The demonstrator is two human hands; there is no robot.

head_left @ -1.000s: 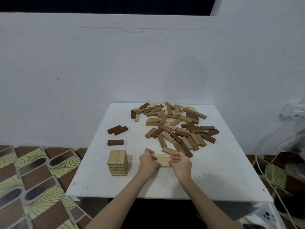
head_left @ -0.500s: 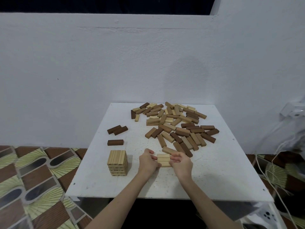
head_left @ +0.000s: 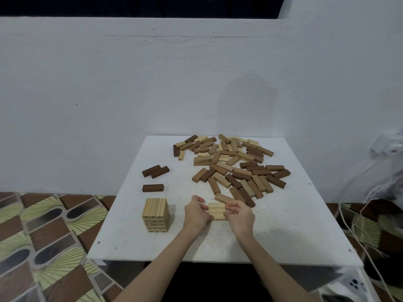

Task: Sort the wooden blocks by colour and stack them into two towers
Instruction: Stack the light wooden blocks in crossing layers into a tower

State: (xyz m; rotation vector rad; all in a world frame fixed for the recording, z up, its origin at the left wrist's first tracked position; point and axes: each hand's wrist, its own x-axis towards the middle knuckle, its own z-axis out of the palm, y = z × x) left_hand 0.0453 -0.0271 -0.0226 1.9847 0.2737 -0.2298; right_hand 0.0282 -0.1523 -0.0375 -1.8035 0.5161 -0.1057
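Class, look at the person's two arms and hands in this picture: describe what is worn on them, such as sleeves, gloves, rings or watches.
Both forearms are bare up to the frame's lower edge, with no sleeve in view. The left hand and right hand wear no gloves. No watch, bracelet or ring shows on either.

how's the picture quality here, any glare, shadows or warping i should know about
Head view: light is even and dim, with no glare on the white square table; soft shadows fall right of the hands, left and right, and beside the pale wooden block tower; wide-angle warping splays the table edges and bends the wall ledge; the scattered pile of pale and brown blocks looks acceptably sharp.
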